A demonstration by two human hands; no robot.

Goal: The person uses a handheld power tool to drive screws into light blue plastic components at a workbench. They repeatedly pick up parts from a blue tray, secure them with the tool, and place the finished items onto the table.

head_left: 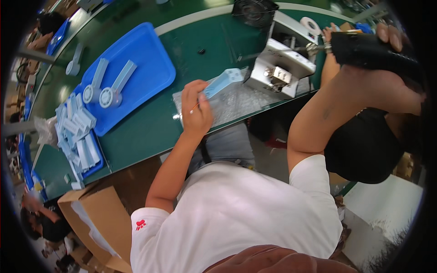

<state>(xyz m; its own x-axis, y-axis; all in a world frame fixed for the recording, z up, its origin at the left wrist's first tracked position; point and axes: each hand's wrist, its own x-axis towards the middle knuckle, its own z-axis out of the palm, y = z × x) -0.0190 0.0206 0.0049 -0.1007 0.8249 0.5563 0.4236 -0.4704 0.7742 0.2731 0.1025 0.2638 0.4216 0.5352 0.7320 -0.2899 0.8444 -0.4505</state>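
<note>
My left hand [196, 109] is closed round one end of a light blue plastic housing piece [225, 81], whose other end reaches toward the white metal fixture. Thin orange-red wire shows by the fingers. At the upper right, my right hand [389, 37] has its fingers wrapped over a black-bodied tool [357, 49] that looks like an electric screwdriver. Its long thin metal shaft points left, over the white metal fixture [280, 68]. On this fixture sits a small metal clamp block [278, 75]. Clear bubble wrap [236, 105] lies under the piece and the fixture.
A blue tray [150, 54] holds two light blue handheld fans [110, 96]. Left of it, another blue tray [96, 169] is heaped with light blue parts [75, 125]. A cardboard box [109, 223] stands below the table edge. Another person's hand [329, 32] is beyond the fixture.
</note>
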